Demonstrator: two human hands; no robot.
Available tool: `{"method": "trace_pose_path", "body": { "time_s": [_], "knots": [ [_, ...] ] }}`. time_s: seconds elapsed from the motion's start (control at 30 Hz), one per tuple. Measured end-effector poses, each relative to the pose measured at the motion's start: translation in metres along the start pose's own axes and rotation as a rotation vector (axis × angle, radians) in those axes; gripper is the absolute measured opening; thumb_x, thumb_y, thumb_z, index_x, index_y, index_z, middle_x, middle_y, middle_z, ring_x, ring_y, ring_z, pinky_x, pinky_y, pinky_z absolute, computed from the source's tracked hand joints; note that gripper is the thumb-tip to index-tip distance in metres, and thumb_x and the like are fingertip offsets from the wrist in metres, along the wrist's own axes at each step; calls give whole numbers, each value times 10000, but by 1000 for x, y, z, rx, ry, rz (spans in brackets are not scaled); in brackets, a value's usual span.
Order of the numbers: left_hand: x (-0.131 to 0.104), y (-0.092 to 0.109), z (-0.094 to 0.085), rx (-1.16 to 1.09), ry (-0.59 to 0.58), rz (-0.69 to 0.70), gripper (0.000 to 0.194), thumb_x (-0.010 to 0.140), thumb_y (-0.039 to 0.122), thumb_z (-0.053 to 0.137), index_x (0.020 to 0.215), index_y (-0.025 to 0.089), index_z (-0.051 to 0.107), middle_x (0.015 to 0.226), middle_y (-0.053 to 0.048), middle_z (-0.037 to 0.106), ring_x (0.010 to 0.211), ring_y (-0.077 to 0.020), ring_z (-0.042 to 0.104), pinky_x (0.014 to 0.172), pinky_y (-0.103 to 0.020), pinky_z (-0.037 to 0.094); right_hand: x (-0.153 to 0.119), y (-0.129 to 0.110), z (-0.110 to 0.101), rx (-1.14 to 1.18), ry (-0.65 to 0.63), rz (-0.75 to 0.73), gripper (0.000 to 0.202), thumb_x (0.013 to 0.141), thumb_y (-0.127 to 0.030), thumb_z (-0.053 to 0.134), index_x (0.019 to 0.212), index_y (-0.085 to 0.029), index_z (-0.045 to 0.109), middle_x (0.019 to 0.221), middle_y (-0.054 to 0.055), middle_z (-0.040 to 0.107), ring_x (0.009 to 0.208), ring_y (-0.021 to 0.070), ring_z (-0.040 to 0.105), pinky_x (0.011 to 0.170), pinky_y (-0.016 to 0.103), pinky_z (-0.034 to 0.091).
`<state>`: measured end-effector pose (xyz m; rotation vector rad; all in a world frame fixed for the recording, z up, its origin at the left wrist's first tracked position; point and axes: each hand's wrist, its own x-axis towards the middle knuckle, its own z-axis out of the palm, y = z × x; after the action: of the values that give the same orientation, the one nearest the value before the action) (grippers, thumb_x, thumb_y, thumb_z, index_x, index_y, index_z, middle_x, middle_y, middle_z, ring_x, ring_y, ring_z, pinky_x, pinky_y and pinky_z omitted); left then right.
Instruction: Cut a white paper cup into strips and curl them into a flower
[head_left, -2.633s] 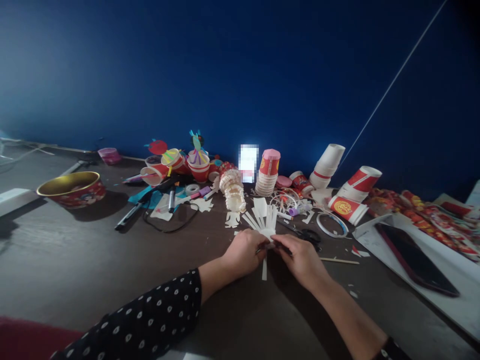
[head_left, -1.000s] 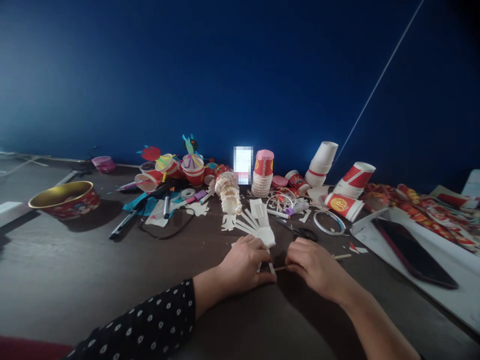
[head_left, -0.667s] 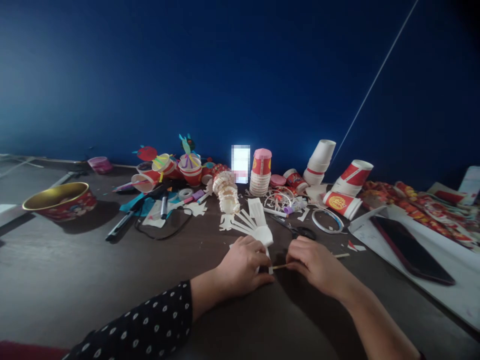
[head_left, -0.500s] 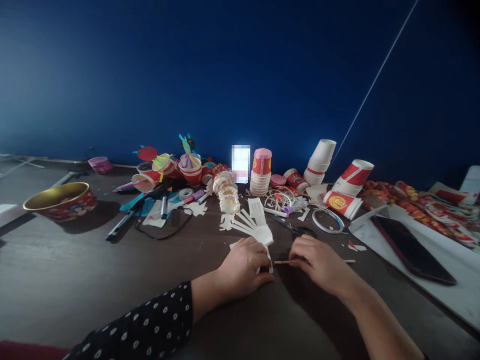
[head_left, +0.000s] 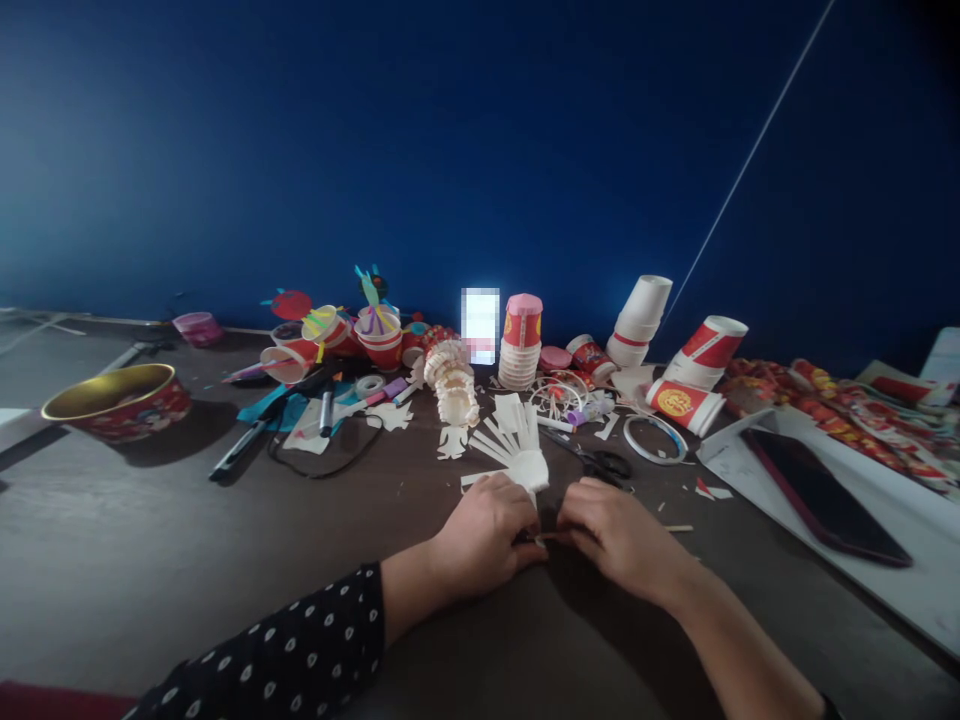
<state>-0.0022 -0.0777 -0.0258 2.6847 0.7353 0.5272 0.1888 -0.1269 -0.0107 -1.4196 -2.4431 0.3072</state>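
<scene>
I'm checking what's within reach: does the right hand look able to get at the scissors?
Probably yes: the scissors lie just beyond the right hand with nothing visible on top, though it may have to release the thin stick first.

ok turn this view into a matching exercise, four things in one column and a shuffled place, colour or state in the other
Column 1
1. thin pale wooden stick
2. white paper piece cut into splayed strips
3. flat dark phone with a reddish edge
4. wide round bowl with a red patterned outside

Column 2
A. lying on the white shallow tray
B. gold inside
C. gripped by the right hand
D. partly held by the left hand

Pairs: 1-C, 2-D, 3-A, 4-B
</scene>
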Motion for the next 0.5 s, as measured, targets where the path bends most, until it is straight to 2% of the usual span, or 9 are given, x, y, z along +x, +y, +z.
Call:
{"method": "trace_pose_path", "body": {
  "time_s": [0.23,0.5],
  "knots": [
    [-2,4,-3,-31,2,-14,46,696,196,655,728,163,650,786,-46,641,813,-203,543,754,-317,391,0,2,-1,31,-27,23,120,814,-119,540,714,-182,566,757,17,588,754,163,502,652,267,346],
    [0,5,-4,-92,-21,-81,36,693,190,675,687,163,651,774,-34,647,819,-195,544,770,-309,390,-1,4,0,119,-69,13,113,793,-98,556,731,-183,597,757,9,595,770,157,508,679,269,350]
  ]
}}
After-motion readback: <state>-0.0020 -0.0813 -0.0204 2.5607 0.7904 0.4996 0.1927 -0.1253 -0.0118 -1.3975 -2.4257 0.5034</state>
